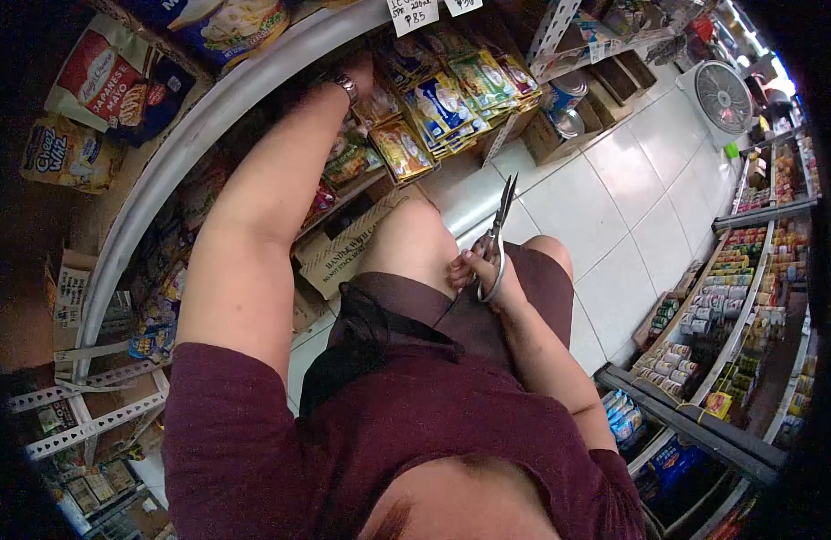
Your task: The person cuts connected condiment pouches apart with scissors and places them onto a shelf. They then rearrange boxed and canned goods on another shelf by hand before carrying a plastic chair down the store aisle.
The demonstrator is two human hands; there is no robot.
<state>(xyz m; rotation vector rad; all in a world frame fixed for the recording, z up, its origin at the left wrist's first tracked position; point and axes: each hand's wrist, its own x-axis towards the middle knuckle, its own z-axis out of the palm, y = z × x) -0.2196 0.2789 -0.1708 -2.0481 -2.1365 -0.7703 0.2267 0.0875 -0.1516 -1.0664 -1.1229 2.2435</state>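
Observation:
My left hand (361, 74), with a watch (346, 87) on its wrist, reaches under the curved metal shelf edge into a shadowed lower shelf. Its fingers are hidden there, so what they touch does not show. Beside it stand rows of packets: an orange one (400, 149), blue-and-yellow ones (439, 103) and green ones (481, 79). Near my knees, my right hand (477, 270) is closed around the handles of a pair of scissors (503, 211). The blades point up and away from me, almost together.
Overhead on the left, a curved metal shelf edge (168, 166) carries bagged mayo (105, 81) and a Cheez Whiz pack (72, 155). A cardboard box (352, 243) lies below the packets. Ahead right are floor tiles (605, 193) and a fan (723, 97). Canned goods (726, 301) line the right shelves.

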